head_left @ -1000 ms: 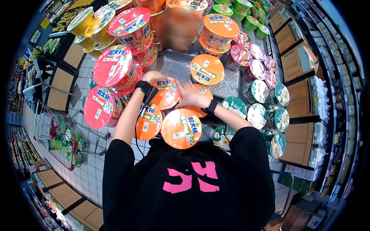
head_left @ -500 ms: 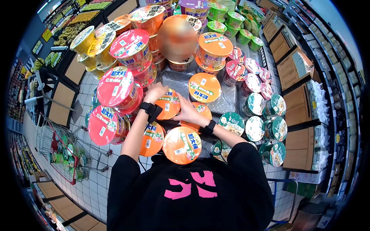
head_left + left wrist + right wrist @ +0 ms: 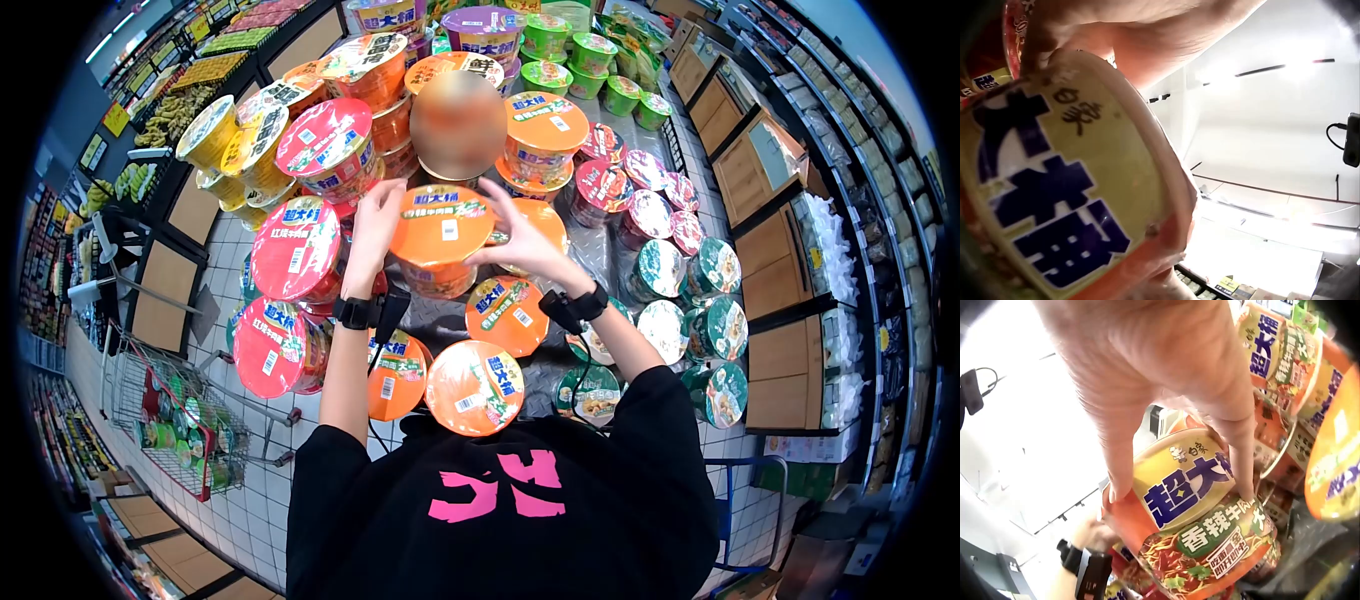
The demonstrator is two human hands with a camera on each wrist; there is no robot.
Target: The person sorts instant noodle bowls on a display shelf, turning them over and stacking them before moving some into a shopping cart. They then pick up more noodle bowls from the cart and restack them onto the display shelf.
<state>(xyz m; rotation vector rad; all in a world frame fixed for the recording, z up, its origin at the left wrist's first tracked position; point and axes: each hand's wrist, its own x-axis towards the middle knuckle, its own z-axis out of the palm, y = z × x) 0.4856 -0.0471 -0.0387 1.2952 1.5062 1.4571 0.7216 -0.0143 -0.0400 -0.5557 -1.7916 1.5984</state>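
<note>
Between both hands an orange-lidded noodle tub (image 3: 441,228) is held raised in the head view, tilted, above the tubs on the display. My left hand (image 3: 374,228) grips its left side. On the other side my right hand (image 3: 532,248) grips it, with thumb and fingers spread along the side in the right wrist view, where the tub's printed wall (image 3: 1191,506) shows. The left wrist view has the tub's yellow and orange wall (image 3: 1072,181) close up, under the left hand (image 3: 1141,37). Another orange tub (image 3: 507,316) stands just below the right hand.
Red-lidded tubs (image 3: 296,248) are stacked at the left, green-lidded ones (image 3: 715,330) at the right. Two orange tubs (image 3: 475,388) stand near the body. Purple and bright green tubs (image 3: 547,76) fill the back. A shopping cart (image 3: 180,430) is on the floor at left.
Both hands have lifted an orange tub from among the near tubs and moved it up and forward. The head view has shifted, showing more of the back of the display.
</note>
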